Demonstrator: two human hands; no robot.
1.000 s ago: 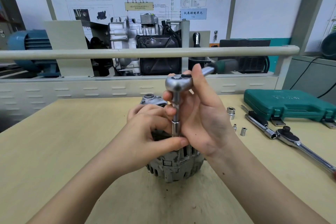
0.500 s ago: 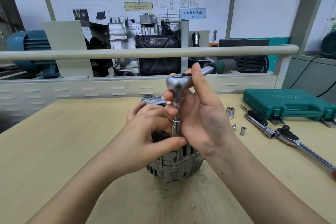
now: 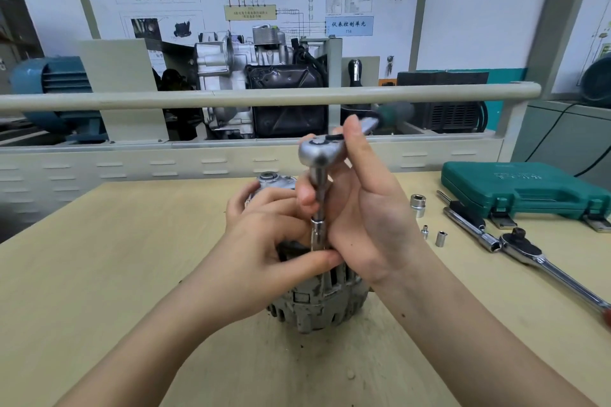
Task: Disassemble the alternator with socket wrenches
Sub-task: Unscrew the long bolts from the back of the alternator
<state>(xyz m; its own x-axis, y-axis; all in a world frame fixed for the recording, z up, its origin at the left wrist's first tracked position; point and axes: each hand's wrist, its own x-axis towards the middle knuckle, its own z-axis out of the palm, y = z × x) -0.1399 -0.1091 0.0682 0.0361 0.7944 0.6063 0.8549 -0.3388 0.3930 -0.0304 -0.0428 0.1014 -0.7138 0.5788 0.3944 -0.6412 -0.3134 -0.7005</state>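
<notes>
At the middle of the wooden table (image 3: 99, 274) stands the alternator (image 3: 322, 304), and the ratchet wrench (image 3: 322, 152) rises upright from its top. The right hand (image 3: 367, 218) curls around the wrench head and shaft; the left hand (image 3: 271, 241) pinches the socket (image 3: 318, 236) low down. Off right lie loose sockets (image 3: 417, 205), a second ratchet (image 3: 535, 258) and a green case (image 3: 525, 188).

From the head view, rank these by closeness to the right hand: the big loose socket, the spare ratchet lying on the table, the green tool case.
From the right hand:
1. Big loose socket, just right of it.
2. Spare ratchet, farther right on the table.
3. Green tool case, far right, at the back edge.
</notes>
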